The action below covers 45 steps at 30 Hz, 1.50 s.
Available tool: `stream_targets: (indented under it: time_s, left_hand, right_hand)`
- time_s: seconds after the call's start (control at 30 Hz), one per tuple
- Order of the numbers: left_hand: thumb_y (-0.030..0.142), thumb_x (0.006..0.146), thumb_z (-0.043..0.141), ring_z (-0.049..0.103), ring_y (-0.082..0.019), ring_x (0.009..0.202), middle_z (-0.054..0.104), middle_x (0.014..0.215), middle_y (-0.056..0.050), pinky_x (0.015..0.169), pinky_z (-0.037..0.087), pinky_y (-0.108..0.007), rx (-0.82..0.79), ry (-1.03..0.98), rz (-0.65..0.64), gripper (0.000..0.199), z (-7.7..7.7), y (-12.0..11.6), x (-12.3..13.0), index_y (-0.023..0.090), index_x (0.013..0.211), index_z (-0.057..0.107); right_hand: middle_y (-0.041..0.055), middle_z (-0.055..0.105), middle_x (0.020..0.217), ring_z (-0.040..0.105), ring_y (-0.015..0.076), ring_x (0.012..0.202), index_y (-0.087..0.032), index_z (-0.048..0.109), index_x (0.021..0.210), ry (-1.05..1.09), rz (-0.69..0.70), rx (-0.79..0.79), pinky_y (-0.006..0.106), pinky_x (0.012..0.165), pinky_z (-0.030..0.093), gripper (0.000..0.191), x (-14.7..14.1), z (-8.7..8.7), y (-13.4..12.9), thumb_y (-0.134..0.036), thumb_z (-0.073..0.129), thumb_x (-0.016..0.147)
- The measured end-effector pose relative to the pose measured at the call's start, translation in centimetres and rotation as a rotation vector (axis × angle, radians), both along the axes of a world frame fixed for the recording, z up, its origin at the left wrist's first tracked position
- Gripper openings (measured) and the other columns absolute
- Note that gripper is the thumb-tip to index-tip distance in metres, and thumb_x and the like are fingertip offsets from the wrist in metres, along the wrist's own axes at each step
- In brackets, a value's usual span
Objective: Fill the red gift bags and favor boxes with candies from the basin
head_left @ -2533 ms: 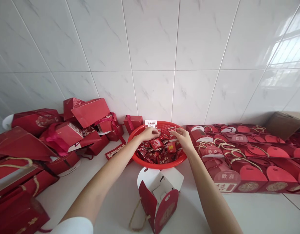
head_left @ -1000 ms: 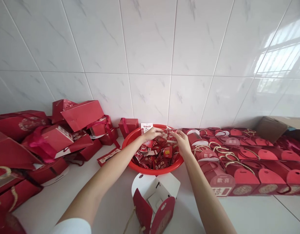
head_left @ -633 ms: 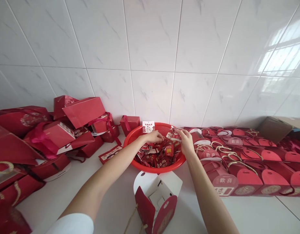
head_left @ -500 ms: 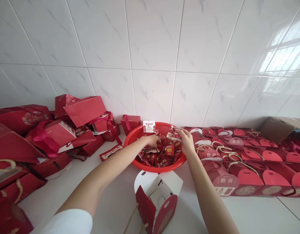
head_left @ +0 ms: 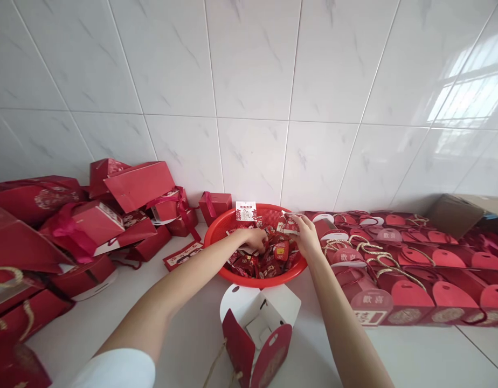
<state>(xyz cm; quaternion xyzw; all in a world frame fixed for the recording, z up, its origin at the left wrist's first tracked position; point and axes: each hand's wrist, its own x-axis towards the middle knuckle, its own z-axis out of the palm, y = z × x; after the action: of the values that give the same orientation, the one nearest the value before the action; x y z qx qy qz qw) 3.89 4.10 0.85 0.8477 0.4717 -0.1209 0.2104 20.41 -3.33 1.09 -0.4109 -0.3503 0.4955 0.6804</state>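
Observation:
A red plastic basket [head_left: 215, 233] holds many small red wrapped packets [head_left: 269, 264]. My left hand [head_left: 254, 240] reaches into it, fingers bent down among the packets; whether it grips one is hidden. Over the basket's right side, my right hand [head_left: 306, 233] is closed on a red and white packet [head_left: 288, 223]. Just in front of the basket stands an open red gift box [head_left: 237, 345] with a white inside and a rope handle. A white printed card [head_left: 246, 211] leans at the basket's back rim.
Red boxes with ribbons [head_left: 139, 183] are heaped at the left. Rows of red boxes with rope handles [head_left: 413, 302] stand at the right, a brown carton [head_left: 455, 215] behind them. Flat red cards [head_left: 182, 256] lie left of the basket. A tiled wall [head_left: 253, 156] rises behind.
My left hand has shifted slightly within the packets. My right hand still holds its packet over the basket's right side. The whole view has moved a little.

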Motion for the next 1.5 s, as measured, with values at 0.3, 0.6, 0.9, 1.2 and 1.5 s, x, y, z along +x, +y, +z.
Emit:
stream_targets:
  time_s: [0.3,0.6,0.9,1.2,1.5]
  left_hand:
    - [0.018,0.063,0.065,0.068,-0.021,0.086,0.076,0.097,-0.003,0.067,0.050,-0.024,-0.035,-0.100,0.038,0.039,0.1,0.8,-1.2,0.022,0.101,0.075]
    - [0.026,0.055,0.080,0.064,-0.022,0.075,0.071,0.076,-0.002,0.063,0.046,-0.026,0.041,-0.036,0.051,0.029,0.1,0.4,-0.9,0.021,0.083,0.074]
    - [0.026,0.048,0.087,0.065,-0.020,0.070,0.073,0.071,0.001,0.058,0.047,-0.025,-0.125,0.000,-0.072,0.023,1.6,-0.8,-0.1,0.021,0.068,0.076]
    - [0.025,0.041,0.090,0.065,-0.024,0.076,0.071,0.072,-0.001,0.068,0.051,-0.029,-0.088,0.121,-0.112,0.034,1.7,-1.5,0.5,0.022,0.073,0.077]
    - [0.026,0.044,0.088,0.060,-0.021,0.061,0.067,0.059,-0.001,0.058,0.049,-0.030,-0.147,0.160,-0.190,0.020,2.0,-1.6,0.8,0.022,0.058,0.074]
  right_hand:
    - [-0.0026,0.061,0.066,0.056,0.0138,0.062,-0.022,0.056,0.070,-0.016,-0.015,0.008,0.023,0.050,0.045,0.030,0.0,0.0,-0.1,-0.042,0.073,0.057]
    - [-0.0030,0.059,0.063,0.054,0.0137,0.059,-0.022,0.055,0.069,-0.044,-0.021,0.003,0.023,0.050,0.043,0.031,0.0,-0.1,0.0,-0.043,0.074,0.057]
    - [-0.0026,0.062,0.064,0.056,0.0147,0.061,-0.021,0.059,0.070,-0.048,-0.020,0.010,0.025,0.054,0.045,0.028,0.0,-0.2,0.0,-0.042,0.074,0.058]
    - [-0.0033,0.062,0.065,0.057,0.0143,0.062,-0.021,0.060,0.070,-0.054,-0.019,0.001,0.025,0.054,0.045,0.027,-0.1,-0.2,0.0,-0.040,0.075,0.058]
    - [-0.0037,0.062,0.066,0.057,0.0139,0.062,-0.021,0.061,0.071,-0.071,-0.009,-0.002,0.024,0.055,0.046,0.026,-0.1,0.0,-0.3,-0.038,0.075,0.058]
